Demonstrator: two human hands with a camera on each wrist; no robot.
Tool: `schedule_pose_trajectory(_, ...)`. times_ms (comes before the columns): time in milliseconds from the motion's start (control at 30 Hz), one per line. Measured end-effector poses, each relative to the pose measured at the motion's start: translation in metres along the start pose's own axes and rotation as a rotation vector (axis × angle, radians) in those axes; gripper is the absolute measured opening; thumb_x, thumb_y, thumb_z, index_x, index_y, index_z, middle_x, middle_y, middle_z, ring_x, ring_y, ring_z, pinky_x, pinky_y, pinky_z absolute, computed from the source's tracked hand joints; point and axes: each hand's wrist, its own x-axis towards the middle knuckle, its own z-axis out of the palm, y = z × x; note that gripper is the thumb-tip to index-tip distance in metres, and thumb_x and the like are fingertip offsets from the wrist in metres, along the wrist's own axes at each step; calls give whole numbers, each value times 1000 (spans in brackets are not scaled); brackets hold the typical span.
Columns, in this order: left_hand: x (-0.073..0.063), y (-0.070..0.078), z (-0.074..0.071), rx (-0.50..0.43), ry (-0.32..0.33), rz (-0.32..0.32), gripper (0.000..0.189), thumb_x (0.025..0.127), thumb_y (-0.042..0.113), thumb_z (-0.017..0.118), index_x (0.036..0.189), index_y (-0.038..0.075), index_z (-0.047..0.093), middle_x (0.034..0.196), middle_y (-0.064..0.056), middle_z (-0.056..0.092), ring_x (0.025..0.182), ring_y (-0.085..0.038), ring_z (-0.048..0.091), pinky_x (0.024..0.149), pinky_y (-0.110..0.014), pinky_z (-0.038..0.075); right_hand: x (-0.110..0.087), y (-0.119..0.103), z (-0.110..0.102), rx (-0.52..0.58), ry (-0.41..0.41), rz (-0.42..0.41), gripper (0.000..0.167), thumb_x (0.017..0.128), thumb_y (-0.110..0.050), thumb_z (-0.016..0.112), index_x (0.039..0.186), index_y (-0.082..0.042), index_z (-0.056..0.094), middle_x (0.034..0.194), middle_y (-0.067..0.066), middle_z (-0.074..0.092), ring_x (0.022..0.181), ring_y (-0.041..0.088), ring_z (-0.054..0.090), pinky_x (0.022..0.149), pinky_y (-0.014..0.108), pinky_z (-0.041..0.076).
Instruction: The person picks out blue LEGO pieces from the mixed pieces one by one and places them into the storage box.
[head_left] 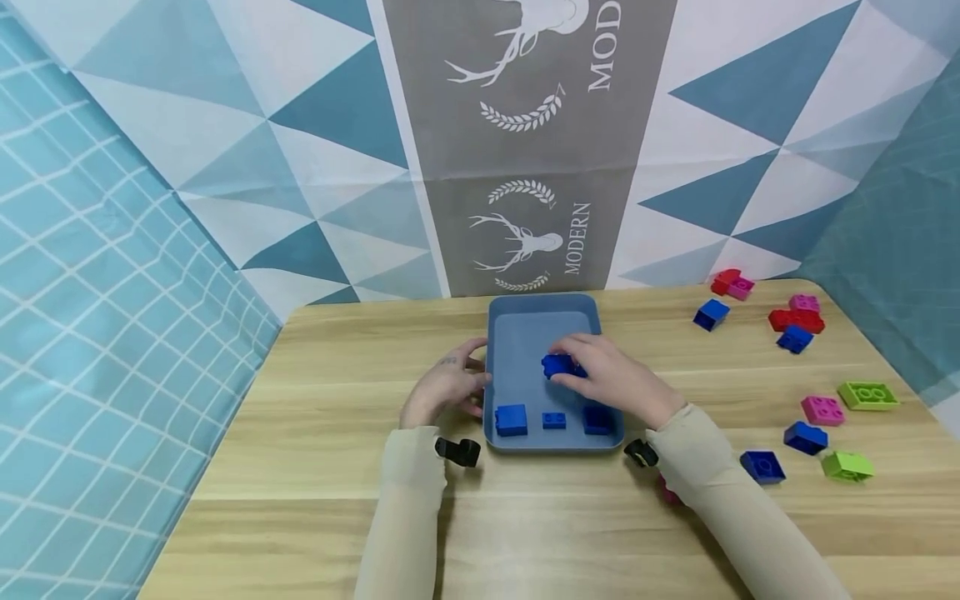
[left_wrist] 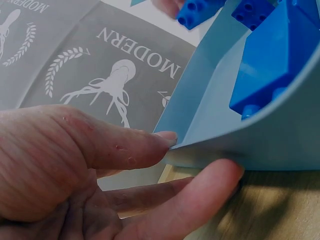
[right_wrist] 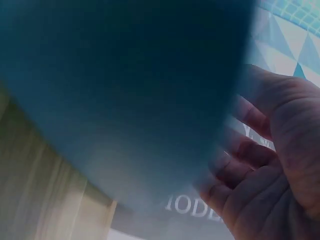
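A blue-grey tray [head_left: 525, 333] stands on the table. My left hand [head_left: 447, 386] is at its left side; in the left wrist view the thumb [left_wrist: 135, 149] meets the rim while another finger bears on the outer wall. Over the tray's middle, my right hand [head_left: 611, 375] holds a blue toy brick [head_left: 558, 365] between thumb and fingers. That brick's studs show at the top of the left wrist view. Along the tray's near end lie a large blue brick [head_left: 512, 420], a small one [head_left: 554, 420] and a darker one [head_left: 597, 420].
Loose bricks lie on the right of the table, among them a lime brick [head_left: 867, 396], a pink brick [head_left: 822, 410] and a red piece [head_left: 797, 321]. A pink brick [head_left: 670, 492] is partly hidden by the right sleeve. The patterned backdrop [head_left: 525, 150] meets the table's far edge.
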Motion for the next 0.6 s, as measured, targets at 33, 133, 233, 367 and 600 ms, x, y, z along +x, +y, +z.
schedule_pose_trajectory(33,0,0,0,0,-3,4,68,102,4,59,160,25,32,150,-22,46,86,-27,71,61,-38,66,2,0,1,-4,-6,-15,36,97,-27,72,126,-5,66,122,12,68,110,27,64,100,50,58)
schedule_pose_trajectory(133,1,0,0,6,-14,0,68,102,5,59,160,26,31,151,-22,46,87,-28,71,61,-38,66,5,1,6,-9,-26,-49,34,96,-21,73,125,-4,65,120,11,67,110,27,65,98,49,58)
schedule_pose_trajectory(233,1,2,1,11,-13,-11,69,102,5,59,160,26,31,151,-22,46,86,-28,71,61,-38,66,5,2,10,-10,-35,-61,33,96,-17,73,125,-3,65,120,11,67,110,26,65,98,48,59)
schedule_pose_trajectory(367,2,4,1,12,-1,-24,68,102,5,58,160,28,31,151,-21,46,84,-27,71,61,-38,66,7,2,13,-25,-37,-67,34,95,-14,73,126,-2,65,120,12,67,110,28,65,100,50,57)
schedule_pose_trajectory(600,4,2,1,20,5,-42,66,103,6,57,160,28,32,150,-21,47,82,-26,70,59,-37,65,9,1,19,-60,-46,-116,33,92,-7,75,123,-1,66,117,13,68,106,27,68,97,47,60)
